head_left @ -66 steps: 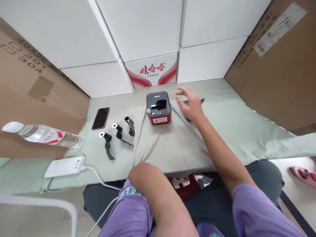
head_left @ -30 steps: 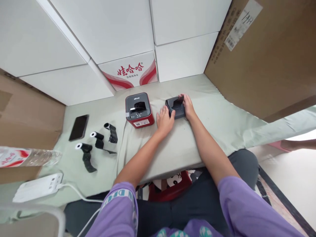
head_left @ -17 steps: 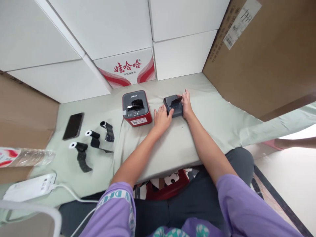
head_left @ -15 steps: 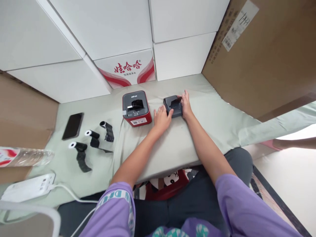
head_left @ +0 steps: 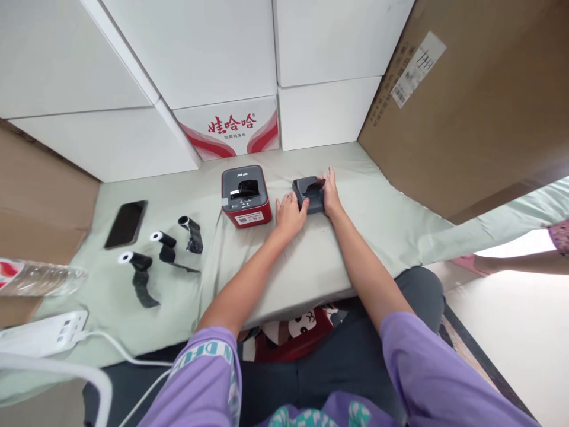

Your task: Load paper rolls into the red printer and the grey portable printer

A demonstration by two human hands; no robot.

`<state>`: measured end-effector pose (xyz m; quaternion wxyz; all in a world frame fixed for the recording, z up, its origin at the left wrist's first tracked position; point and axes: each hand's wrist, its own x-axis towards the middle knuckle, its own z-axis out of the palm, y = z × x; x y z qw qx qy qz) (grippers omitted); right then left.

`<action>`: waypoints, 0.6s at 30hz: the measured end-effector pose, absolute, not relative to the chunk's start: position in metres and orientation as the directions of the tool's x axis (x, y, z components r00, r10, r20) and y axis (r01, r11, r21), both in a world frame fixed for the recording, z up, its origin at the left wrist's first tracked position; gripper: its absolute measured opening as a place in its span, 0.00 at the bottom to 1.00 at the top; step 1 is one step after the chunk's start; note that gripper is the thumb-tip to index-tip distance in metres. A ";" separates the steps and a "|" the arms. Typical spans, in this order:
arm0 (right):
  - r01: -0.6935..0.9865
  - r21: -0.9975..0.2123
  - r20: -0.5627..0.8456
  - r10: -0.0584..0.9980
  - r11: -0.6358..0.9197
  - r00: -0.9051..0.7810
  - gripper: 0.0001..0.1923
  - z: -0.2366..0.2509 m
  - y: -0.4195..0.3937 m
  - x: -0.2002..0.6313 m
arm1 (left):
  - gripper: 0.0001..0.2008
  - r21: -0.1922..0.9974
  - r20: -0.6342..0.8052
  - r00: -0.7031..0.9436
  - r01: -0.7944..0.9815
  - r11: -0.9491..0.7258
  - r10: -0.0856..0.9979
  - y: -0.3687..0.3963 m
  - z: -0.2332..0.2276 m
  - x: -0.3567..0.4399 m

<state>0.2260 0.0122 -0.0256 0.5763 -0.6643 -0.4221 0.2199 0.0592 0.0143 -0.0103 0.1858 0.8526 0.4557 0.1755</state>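
A small dark grey printer (head_left: pixel 315 204) lies on the cloth-covered table, with a dark strip sticking up from its top. My left hand (head_left: pixel 291 214) rests against its left side, thumb on the front corner and fingers stretched forward. On the other side, my right hand (head_left: pixel 330 194) grips the right edge, its fingers partly hidden behind the printer. Just left of my left hand stands a red and black box-shaped printer (head_left: pixel 252 219), a glossy black strip coming out of its top. Farther left are three partly unrolled black paper rolls (head_left: pixel 142 261).
A phone (head_left: pixel 127 224) lies at the left, with a plastic bottle (head_left: pixel 57 280) and a white power bank (head_left: pixel 66 333) with a cable nearer me. White cartons (head_left: pixel 226 127) line the back; a big brown carton (head_left: pixel 466 118) borders the right. Another person's leg (head_left: pixel 511 262) shows at far right.
Both hands stay on the dark grey printer, which looks barely changed. The view has shifted slightly, and more of the other person's leg shows at right.
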 end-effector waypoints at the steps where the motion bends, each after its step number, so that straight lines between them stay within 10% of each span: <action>1: 0.294 -0.956 0.183 0.808 0.012 0.560 0.54 -0.024 0.012 0.226 | 0.33 0.477 0.132 0.522 0.712 -0.516 0.842 0.014 -0.010 0.059; 18: 0.166 -0.981 0.181 0.785 0.101 0.593 0.50 -0.044 0.026 0.236 | 0.32 0.487 0.146 0.511 0.708 -0.511 0.847 0.014 -0.012 0.060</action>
